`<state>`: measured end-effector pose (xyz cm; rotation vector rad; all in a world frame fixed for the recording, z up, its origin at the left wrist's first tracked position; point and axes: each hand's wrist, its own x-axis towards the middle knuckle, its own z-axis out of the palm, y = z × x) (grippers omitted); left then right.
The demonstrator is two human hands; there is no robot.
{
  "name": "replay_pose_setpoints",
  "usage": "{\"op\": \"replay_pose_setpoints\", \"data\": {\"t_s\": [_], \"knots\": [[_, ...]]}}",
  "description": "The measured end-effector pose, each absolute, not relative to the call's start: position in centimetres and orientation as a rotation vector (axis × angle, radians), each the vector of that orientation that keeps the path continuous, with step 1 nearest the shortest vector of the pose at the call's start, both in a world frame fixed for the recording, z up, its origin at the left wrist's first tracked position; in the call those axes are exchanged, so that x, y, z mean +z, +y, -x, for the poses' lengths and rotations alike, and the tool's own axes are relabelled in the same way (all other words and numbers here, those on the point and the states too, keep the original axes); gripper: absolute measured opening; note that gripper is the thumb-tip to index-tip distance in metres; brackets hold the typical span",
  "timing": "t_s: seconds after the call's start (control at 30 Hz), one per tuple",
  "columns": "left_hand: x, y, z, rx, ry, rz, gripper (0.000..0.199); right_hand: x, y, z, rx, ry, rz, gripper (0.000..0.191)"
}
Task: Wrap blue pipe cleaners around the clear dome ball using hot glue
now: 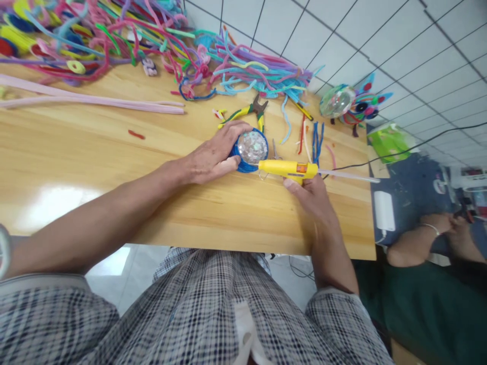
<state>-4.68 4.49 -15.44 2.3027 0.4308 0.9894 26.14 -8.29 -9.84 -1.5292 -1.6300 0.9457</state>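
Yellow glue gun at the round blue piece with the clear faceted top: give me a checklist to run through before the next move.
1. Yellow glue gun held in the right hand: ok.
2. Round blue piece steadied by the left hand: ok.
3. Translucent glue stick loaded: ok, it sticks out of the gun's back.
4. Nozzle actually touching the blue rim: cannot tell; it is pointed there, very close.
5. Glue gun hot: cannot tell.
6. Tools kept away from the piece: not ok, the pliers with yellow-and-green handles lie just behind it.
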Motion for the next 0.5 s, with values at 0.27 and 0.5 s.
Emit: {"op": "replay_pose_setpoints", "data": {"t_s": [0.27, 0.5], "knots": [[-15.2, 4.5, 4.8, 0.960, 0.454, -2.285, 0.069, -9.0, -7.8, -26.6, 1.026, -1.629, 1.529, 0.046], [-15.8, 4.8, 4.9, 0.960, 0.425, -2.321, 0.069, -7.5, -7.7, -29.1, 0.982, -1.442, 1.399, 0.051]]}}
